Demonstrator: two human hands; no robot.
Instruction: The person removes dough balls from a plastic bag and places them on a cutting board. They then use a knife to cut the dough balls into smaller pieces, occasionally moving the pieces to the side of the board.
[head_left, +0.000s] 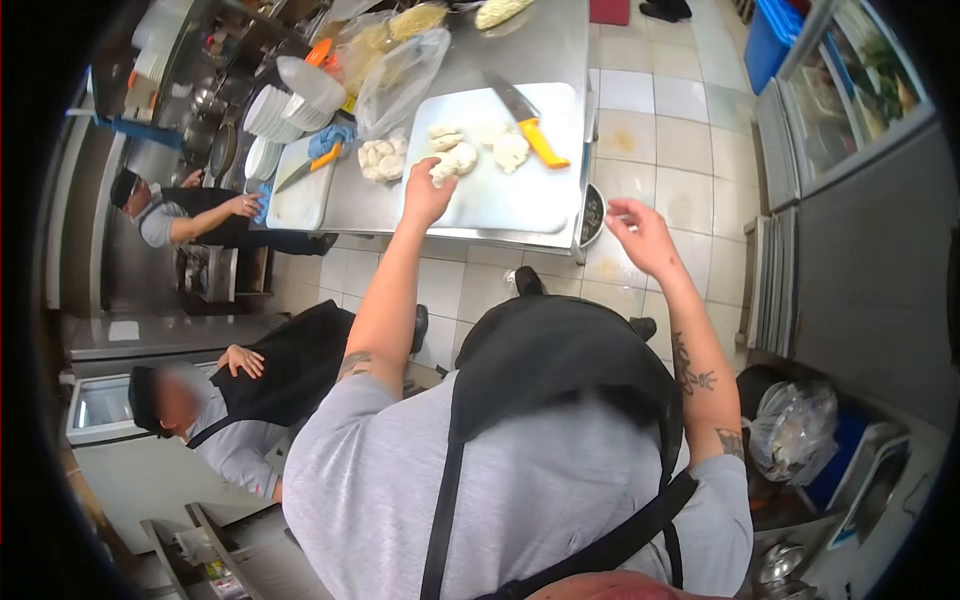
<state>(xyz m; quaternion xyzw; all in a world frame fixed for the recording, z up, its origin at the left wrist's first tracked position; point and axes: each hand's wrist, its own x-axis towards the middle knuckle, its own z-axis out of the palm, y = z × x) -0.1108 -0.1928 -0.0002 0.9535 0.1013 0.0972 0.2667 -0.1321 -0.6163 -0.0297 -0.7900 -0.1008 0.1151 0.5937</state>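
Several pale, lumpy chicken pieces

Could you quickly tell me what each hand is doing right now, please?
Left hand: closed on a dough piece on the cutting board.
Right hand: open, empty, raised beside the table.

Left arm fully extended forward, left hand palm down, fingers curled at the tips. Right arm bent at the elbow and raised, right hand in mid-air, fingers loosely spread, gripping nothing. Tattoos on both forearms.
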